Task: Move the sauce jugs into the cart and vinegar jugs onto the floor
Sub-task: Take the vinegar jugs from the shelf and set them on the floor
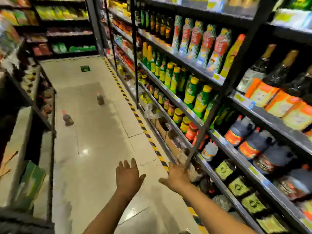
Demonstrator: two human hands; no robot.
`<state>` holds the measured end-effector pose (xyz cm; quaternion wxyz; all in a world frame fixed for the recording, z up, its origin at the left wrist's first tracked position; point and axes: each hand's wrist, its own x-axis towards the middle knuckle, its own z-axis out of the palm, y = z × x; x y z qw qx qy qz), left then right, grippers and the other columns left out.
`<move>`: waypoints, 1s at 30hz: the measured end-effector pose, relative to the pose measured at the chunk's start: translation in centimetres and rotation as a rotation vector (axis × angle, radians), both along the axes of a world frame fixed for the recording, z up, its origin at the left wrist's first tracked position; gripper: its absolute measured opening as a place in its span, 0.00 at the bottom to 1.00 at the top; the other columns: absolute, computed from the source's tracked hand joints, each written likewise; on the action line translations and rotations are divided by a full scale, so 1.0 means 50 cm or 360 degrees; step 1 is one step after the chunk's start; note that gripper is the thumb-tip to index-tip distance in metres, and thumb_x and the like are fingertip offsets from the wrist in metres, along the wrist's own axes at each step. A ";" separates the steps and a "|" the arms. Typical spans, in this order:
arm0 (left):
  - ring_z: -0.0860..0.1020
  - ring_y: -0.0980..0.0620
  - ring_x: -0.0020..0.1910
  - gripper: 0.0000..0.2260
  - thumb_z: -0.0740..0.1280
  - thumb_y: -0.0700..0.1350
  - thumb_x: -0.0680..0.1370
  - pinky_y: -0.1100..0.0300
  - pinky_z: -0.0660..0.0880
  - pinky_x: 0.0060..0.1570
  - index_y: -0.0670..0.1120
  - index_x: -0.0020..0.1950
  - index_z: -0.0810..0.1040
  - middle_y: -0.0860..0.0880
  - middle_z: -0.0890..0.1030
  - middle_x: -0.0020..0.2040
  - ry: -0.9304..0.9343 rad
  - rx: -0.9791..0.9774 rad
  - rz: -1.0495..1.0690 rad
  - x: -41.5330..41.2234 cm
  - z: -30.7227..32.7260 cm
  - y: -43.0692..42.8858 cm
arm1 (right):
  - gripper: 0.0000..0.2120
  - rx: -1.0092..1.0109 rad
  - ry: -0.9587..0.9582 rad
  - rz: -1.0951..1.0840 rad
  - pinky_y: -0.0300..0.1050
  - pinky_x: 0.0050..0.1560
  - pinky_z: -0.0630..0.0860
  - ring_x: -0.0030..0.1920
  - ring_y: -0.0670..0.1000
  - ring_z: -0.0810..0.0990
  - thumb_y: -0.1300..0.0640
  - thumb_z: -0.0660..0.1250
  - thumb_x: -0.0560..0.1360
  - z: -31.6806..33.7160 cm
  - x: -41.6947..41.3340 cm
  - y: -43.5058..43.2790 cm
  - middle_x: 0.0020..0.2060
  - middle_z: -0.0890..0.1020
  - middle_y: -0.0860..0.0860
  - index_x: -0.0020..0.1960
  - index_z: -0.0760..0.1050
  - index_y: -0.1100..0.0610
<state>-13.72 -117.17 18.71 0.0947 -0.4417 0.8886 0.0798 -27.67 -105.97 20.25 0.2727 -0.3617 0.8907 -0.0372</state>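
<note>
Two brown jugs with red caps stand on the tiled floor: one [68, 118] near the left shelving, another [100, 98] farther down the aisle. Dark jugs with red-orange labels [239, 132] sit on a lower shelf at the right, with more dark jugs [273, 159] beside them. My left hand [128, 176] hovers over the floor with fingers spread and holds nothing. My right hand [176, 177] reaches toward the lower right shelf, fingers extended and empty, close to a grey shelf post [200, 137]. No cart can be made out in this view.
Shelving full of green, yellow and red bottles [190, 92] lines the right side. A yellow-black striped tape [140, 120] runs along the shelf base. Low shelves [42, 102] and a green box [30, 184] stand at the left. The view is blurred.
</note>
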 end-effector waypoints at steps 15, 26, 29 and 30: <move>0.61 0.39 0.71 0.38 0.56 0.65 0.76 0.49 0.62 0.68 0.42 0.77 0.50 0.40 0.65 0.72 -0.0143 0.0248 0.0722 0.086 -0.145 -0.439 | 0.39 0.0263 -0.0203 0.0387 0.52 0.61 0.71 0.66 0.60 0.69 0.38 0.67 0.70 -0.151 -0.039 -0.539 0.66 0.69 0.58 0.72 0.57 0.57; 0.61 0.40 0.72 0.38 0.55 0.68 0.75 0.49 0.60 0.70 0.47 0.77 0.49 0.39 0.63 0.73 -0.0096 0.0193 0.0963 0.017 -0.132 -0.841 | 0.37 0.0221 -0.0151 0.0684 0.53 0.61 0.70 0.64 0.60 0.69 0.38 0.66 0.71 -0.127 -0.169 -1.027 0.63 0.70 0.58 0.71 0.58 0.56; 0.55 0.39 0.75 0.38 0.54 0.67 0.76 0.49 0.56 0.72 0.47 0.78 0.46 0.39 0.58 0.76 -0.0116 0.0298 0.1052 0.021 -0.146 -0.951 | 0.37 0.0245 -0.0164 0.0714 0.53 0.62 0.69 0.65 0.61 0.68 0.40 0.66 0.71 -0.142 -0.181 -1.149 0.65 0.69 0.59 0.72 0.56 0.56; 0.55 0.39 0.75 0.39 0.54 0.67 0.76 0.49 0.55 0.72 0.47 0.78 0.45 0.39 0.57 0.76 -0.0117 0.0329 0.1078 0.022 -0.155 -0.990 | 0.38 0.0262 -0.0164 0.0714 0.53 0.62 0.69 0.66 0.61 0.68 0.40 0.66 0.71 -0.150 -0.186 -1.192 0.65 0.69 0.59 0.72 0.56 0.55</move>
